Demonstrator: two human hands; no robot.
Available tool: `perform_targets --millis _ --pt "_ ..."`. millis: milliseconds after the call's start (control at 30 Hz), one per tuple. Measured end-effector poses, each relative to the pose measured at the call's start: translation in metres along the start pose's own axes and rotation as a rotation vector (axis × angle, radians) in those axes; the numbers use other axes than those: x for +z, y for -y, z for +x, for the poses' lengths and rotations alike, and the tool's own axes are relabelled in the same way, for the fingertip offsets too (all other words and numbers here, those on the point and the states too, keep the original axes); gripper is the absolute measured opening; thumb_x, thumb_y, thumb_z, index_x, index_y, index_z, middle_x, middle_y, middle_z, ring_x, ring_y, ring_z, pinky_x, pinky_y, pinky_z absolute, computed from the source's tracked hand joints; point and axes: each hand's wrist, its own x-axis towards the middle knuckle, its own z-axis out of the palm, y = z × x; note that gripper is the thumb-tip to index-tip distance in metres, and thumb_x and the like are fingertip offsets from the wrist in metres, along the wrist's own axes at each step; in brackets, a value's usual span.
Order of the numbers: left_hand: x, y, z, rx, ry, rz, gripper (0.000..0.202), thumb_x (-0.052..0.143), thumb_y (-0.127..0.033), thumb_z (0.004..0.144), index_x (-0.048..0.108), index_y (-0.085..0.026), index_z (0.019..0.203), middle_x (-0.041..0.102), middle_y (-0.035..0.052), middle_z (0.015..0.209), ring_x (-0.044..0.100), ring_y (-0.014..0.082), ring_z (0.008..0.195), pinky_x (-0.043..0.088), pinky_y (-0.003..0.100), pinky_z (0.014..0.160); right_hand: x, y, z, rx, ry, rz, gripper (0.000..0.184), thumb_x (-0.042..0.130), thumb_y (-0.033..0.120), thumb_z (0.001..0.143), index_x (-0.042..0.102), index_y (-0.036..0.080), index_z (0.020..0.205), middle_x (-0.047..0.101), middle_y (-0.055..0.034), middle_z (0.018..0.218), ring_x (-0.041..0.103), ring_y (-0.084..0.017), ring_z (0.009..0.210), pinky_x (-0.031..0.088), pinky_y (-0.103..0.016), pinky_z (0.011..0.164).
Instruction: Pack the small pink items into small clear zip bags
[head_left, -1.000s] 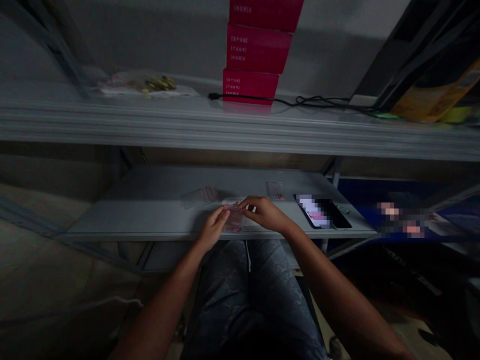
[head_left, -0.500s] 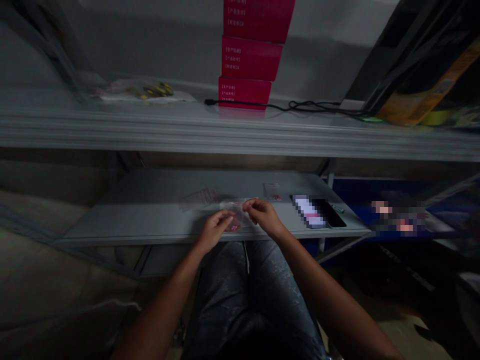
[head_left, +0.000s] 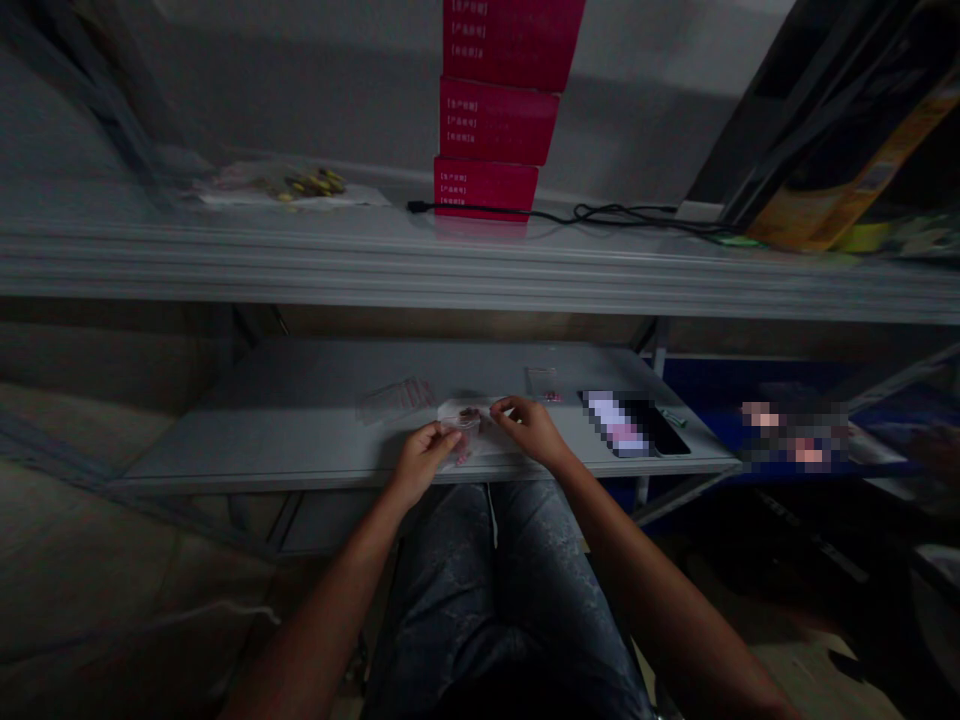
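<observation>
1. The phone (head_left: 673, 438) lay flat near the right end of the grey table (head_left: 285, 420), part of it blurred by pixelation.
2. The clear zip-lock bag (head_left: 463, 445) was well to the left of the phone, with small pink pieces (head_left: 461, 461) showing in its lower part.
3. The left hand (head_left: 421, 465), farther left of the phone than that bag, was clamped on the bag's edge between thumb and fingers.
4. The right hand (head_left: 534, 432) was nearer the phone, on its left side, fingers curled and the fingertips close to the bag; whether they met or held something small, I could not tell.
5. A second clear bag (head_left: 541, 380), with reddish pieces in it, lay left of the phone and slightly farther back.
6. A spread of flat clear bags (head_left: 397, 400) lay far left of the phone.
7. A small green item (head_left: 671, 417) rested just beside the phone's far right edge.
8. Above and beyond the phone ran a shelf (head_left: 337, 270); on it, to the phone's left, stood stacked red boxes (head_left: 495, 125), a black cable (head_left: 600, 214) in front.
</observation>
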Motion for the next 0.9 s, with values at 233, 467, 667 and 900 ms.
perform_targets --millis 233,467,667,900 --pt "0.001 -0.003 -0.002 -0.079 0.009 -0.057 0.031 0.077 -0.044 0.076 0.067 -0.016 0.086 0.072 0.0049 0.084 0.068 0.0178 0.071 0.054 0.028 0.065 0.006 -0.011 0.011 0.0 0.116 -0.517 0.015 0.064 0.021 0.086 0.076 0.016 0.094 0.075 -0.0138 0.1 0.07 -0.022 0.089 0.048 -0.028 0.079" --pt "0.003 -0.006 -0.003 -0.09 0.028 -0.044 0.031 0.078 -0.044 0.075 0.065 -0.017 0.086 0.071 0.0047 0.083 0.069 0.0186 0.072 0.055 0.029 0.064 0.006 -0.007 0.015 0.012 0.09 -0.382 0.013 0.061 0.02 0.087 0.073 0.015 0.088 0.075 -0.0108 0.093 0.068 -0.019 0.083 0.047 -0.027 0.077" --pt "0.002 0.003 0.0 -0.056 0.074 -0.029 0.027 0.077 -0.04 0.077 0.066 -0.016 0.086 0.07 0.0033 0.079 0.067 0.0172 0.069 0.054 0.028 0.062 -0.006 0.034 0.016 -0.111 -0.043 0.092 0.021 0.057 0.034 0.093 0.068 0.016 0.09 0.071 -0.0059 0.086 0.065 -0.016 0.077 0.048 -0.026 0.069" --pt "0.002 0.0 -0.002 -0.044 0.074 -0.009 0.03 0.077 -0.042 0.078 0.068 -0.016 0.09 0.072 0.0052 0.083 0.068 0.0195 0.072 0.055 0.03 0.064 -0.008 0.06 -0.002 -0.155 0.095 -0.118 0.016 0.061 0.027 0.092 0.073 0.017 0.095 0.073 -0.0064 0.094 0.063 -0.015 0.074 0.045 -0.026 0.067"
